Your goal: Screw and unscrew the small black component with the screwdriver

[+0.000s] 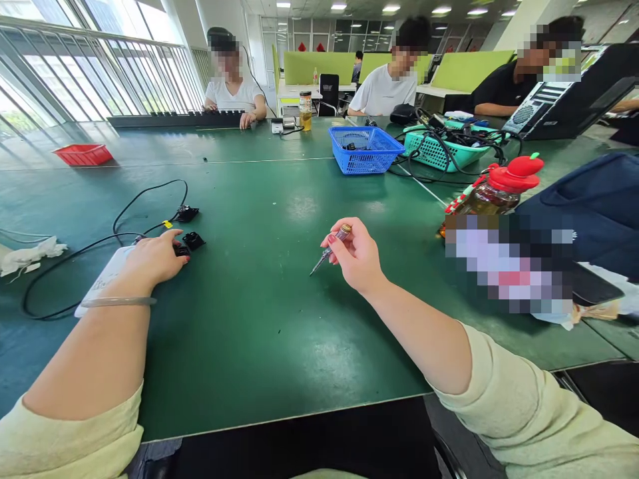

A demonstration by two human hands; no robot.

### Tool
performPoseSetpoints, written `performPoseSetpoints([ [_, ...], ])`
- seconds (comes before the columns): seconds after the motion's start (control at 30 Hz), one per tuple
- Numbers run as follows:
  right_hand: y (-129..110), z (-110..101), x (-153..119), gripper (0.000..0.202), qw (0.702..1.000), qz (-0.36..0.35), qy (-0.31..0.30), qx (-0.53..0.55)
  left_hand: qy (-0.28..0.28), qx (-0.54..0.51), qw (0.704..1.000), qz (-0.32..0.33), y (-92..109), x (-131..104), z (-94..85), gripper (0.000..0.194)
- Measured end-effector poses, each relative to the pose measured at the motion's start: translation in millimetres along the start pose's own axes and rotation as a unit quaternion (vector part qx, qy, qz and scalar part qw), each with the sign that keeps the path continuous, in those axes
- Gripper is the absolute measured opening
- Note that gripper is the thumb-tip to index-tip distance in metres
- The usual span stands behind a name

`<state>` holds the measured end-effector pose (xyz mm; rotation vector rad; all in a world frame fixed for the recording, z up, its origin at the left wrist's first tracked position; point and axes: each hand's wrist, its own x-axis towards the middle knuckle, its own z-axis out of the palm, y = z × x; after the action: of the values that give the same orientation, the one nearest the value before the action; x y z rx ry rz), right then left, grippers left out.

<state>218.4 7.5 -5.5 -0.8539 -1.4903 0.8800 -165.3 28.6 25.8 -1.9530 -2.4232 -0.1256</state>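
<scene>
Screwdriver (pixel 327 253), slim metal shaft and brownish handle with gold-toned end, slanted tip-down over green tabletop (pixel 239 359), right grip (pixel 357 256) closed round its handle; left grip (pixel 156 258) lay at black parts (pixel 194 240), hold unclear.

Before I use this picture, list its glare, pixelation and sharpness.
Head view: glare pales patches of the green tabletop; the windows look washed out; pixel blocks cover faces and an area below the red-lidded jar; the screwdriver in the right hand looks fairly sharp.
</scene>
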Motion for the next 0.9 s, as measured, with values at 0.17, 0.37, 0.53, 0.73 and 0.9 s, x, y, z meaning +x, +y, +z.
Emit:
performPoseSetpoints([
  [0.17, -0.1, 0.0, 1.1, 0.032, 1.000, 0.007, 0.001, 0.009, -0.033, 0.061, 0.998, 0.006, 4.5, -3.3, -9.0, 0.061],
  [0.37, 0.1, -0.3, 0.5, 0.032, 1.000, 0.002, -0.003, 0.007, 0.080, -0.014, 0.996, -0.036, 12.9, -5.8, -19.6, 0.057],
  [0.53, -3.2, -0.2, -0.5, 0.034, 1.000, 0.011, -0.003, 0.007, 0.143, -0.059, 0.988, -0.014, 11.9, 0.8, -12.8, 0.051],
  [0.73, -4.4, 0.0, -0.1, 0.033, 1.000, 0.007, -0.006, 0.003, 0.137, -0.054, 0.989, -0.018, 9.8, 5.4, -9.1, 0.041],
  [0.9, -3.3, -0.6, 0.2, 0.032, 1.000, 0.001, -0.008, -0.002, 0.138, -0.065, 0.988, 0.004, 8.9, 5.3, -6.6, 0.037],
])
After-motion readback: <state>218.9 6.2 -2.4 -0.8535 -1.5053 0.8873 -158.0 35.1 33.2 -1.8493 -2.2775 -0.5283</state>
